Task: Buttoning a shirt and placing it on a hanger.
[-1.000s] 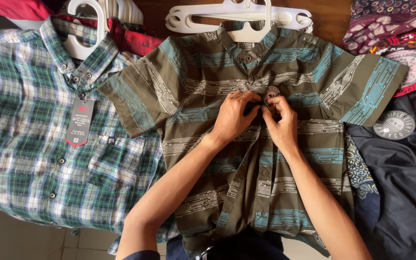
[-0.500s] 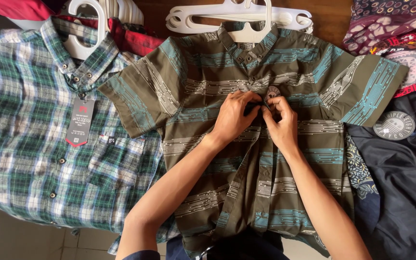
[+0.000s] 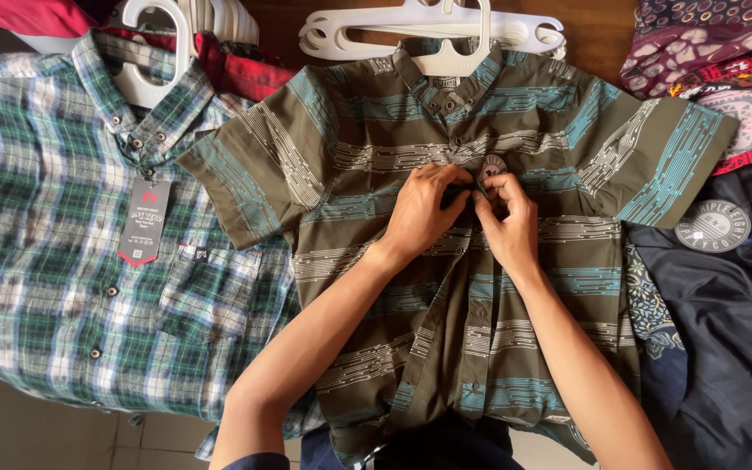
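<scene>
An olive short-sleeved shirt (image 3: 376,139) with teal and white stripes lies flat, face up, its collar on a white hanger (image 3: 433,30). Both of my hands meet at the shirt's front button strip, just below the chest. My left hand (image 3: 424,213) pinches the strip's left edge. My right hand (image 3: 506,222) pinches the right edge, beside a round grey tag (image 3: 492,165). The fingertips touch each other and hide the button between them.
A green and white plaid shirt (image 3: 54,287) with a dark hang tag (image 3: 144,219) lies to the left on its own white hanger (image 3: 154,39). Dark garments with a round grey tag (image 3: 714,226) lie to the right, patterned fabric (image 3: 707,35) at the top right.
</scene>
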